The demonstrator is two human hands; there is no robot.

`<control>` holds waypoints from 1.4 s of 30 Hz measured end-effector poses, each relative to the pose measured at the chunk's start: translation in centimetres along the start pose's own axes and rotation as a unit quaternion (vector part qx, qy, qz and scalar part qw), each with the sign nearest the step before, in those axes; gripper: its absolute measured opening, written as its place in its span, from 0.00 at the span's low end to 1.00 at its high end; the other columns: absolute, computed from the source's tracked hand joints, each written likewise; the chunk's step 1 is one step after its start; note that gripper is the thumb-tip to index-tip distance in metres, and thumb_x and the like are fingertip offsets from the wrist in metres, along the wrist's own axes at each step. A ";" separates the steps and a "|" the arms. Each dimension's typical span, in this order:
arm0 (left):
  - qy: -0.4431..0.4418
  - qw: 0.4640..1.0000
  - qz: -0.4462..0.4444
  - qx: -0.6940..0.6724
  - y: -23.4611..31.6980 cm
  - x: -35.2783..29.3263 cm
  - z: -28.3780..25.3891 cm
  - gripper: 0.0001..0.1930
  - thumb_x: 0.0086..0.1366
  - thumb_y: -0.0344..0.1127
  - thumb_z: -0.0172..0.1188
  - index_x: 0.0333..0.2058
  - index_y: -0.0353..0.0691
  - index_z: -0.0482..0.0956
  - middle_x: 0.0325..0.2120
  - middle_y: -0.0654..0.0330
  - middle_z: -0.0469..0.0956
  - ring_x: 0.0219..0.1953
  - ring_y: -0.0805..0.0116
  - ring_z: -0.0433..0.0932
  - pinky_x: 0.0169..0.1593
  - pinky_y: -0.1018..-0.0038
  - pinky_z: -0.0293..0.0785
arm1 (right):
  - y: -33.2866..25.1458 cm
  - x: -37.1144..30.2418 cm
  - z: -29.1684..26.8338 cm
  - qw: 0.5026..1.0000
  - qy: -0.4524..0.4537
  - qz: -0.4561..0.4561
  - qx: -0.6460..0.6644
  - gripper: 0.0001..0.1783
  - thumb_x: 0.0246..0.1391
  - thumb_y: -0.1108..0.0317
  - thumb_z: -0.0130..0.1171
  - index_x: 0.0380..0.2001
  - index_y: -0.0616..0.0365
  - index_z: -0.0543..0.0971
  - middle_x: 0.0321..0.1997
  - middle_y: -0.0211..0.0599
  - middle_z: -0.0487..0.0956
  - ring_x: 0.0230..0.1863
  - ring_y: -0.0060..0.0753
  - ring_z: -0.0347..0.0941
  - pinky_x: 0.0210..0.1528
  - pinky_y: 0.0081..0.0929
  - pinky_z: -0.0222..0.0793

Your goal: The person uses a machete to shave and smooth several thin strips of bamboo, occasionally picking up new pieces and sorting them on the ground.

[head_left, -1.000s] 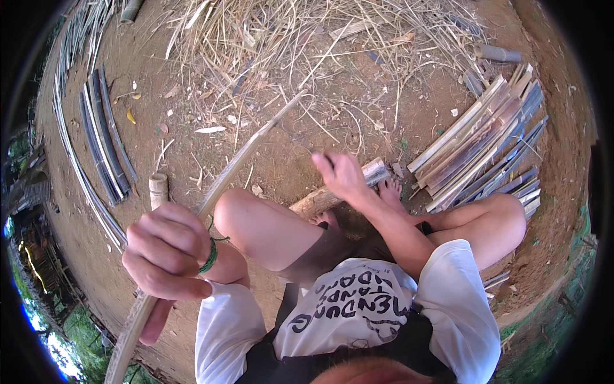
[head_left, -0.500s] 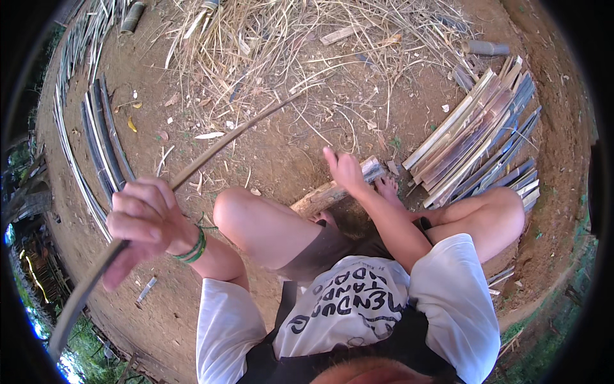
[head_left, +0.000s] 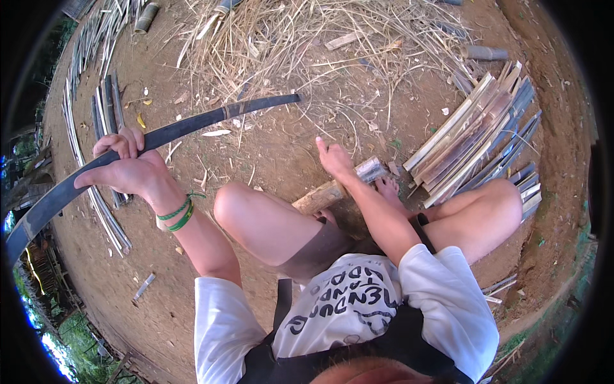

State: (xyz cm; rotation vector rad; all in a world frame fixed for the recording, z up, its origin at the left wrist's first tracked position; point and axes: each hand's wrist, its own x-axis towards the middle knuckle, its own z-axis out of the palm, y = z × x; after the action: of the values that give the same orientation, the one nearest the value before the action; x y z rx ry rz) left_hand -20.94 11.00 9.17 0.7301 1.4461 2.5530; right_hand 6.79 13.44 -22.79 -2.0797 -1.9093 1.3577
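A long, dark split-bamboo strip arcs from the left rim of the picture toward the middle ground. My left hand grips it on the left side, fingers over its far edge and thumb laid along the near one, green bands on the wrist. Its broad dark face is turned upward. Above a short log by my feet, my right hand is closed, thumb or a finger pointing up and away. Whatever the curled fingers may hold is hidden. The strip's far end stays apart from the right hand.
Split bamboo slats lie stacked at the right. Pale shavings heap up at the far side. More strips rest on the left, and a bamboo tube lies far right. My bent knees flank the log.
My left hand has turned the bamboo strip so its broad face shows, and its near end has swung up and left. The right hand has shifted slightly left.
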 end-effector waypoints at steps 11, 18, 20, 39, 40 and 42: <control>0.133 0.988 0.003 0.077 -0.4 1.1 0.7 0.40 0.68 0.75 0.29 0.22 0.40 0.65 0.11 0.70 0.49 0.15 0.76 0.45 0.21 0.78 0.44 | 1.4 -0.7 0.5 0.998 0.026 -0.018 0.050 0.42 0.66 0.37 0.40 0.32 0.73 0.83 0.34 0.72 0.79 0.44 0.71 0.77 0.50 0.55 0.71; 0.113 0.991 -0.017 0.073 -0.8 2.3 1.8 0.40 0.69 0.74 0.28 0.25 0.38 0.66 0.12 0.69 0.51 0.15 0.75 0.47 0.20 0.76 0.48 | 2.8 -1.7 1.2 0.999 0.033 -0.021 0.032 0.43 0.67 0.38 0.37 0.30 0.74 0.83 0.33 0.72 0.79 0.43 0.72 0.77 0.51 0.56 0.71; 0.136 0.987 -0.016 0.089 -0.5 2.1 2.3 0.40 0.69 0.74 0.28 0.25 0.37 0.66 0.12 0.69 0.52 0.16 0.74 0.47 0.20 0.76 0.49 | 2.3 -1.4 1.3 0.999 0.022 -0.036 0.031 0.44 0.67 0.38 0.36 0.31 0.73 0.83 0.34 0.71 0.79 0.43 0.72 0.78 0.50 0.57 0.71; 0.175 0.979 0.012 0.105 -1.5 3.1 0.6 0.38 0.72 0.70 0.30 0.26 0.36 0.66 0.12 0.68 0.53 0.15 0.73 0.50 0.19 0.75 0.50 | 1.9 -4.3 1.0 0.997 -0.003 -0.075 -0.001 0.43 0.67 0.38 0.36 0.35 0.72 0.83 0.37 0.72 0.79 0.46 0.72 0.77 0.54 0.56 0.69; 0.173 0.979 0.015 0.105 -1.7 3.2 0.6 0.38 0.72 0.70 0.30 0.26 0.36 0.66 0.12 0.68 0.53 0.15 0.73 0.50 0.19 0.75 0.50 | 2.1 -4.8 0.8 0.995 -0.002 -0.095 -0.027 0.43 0.67 0.38 0.35 0.34 0.72 0.83 0.37 0.72 0.79 0.46 0.72 0.77 0.55 0.56 0.69; 0.169 0.980 0.012 0.101 -1.7 3.2 0.7 0.39 0.72 0.70 0.30 0.26 0.36 0.67 0.13 0.67 0.53 0.15 0.73 0.50 0.19 0.75 0.50 | 2.2 -3.2 0.9 1.000 0.006 0.000 0.008 0.44 0.67 0.37 0.35 0.34 0.73 0.83 0.37 0.72 0.79 0.47 0.72 0.76 0.56 0.55 0.69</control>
State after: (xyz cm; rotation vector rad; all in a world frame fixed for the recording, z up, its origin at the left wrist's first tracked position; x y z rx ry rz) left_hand -23.68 13.52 9.19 0.3462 1.8271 2.6736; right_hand 8.45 9.75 -22.72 -2.0755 -1.8867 1.3529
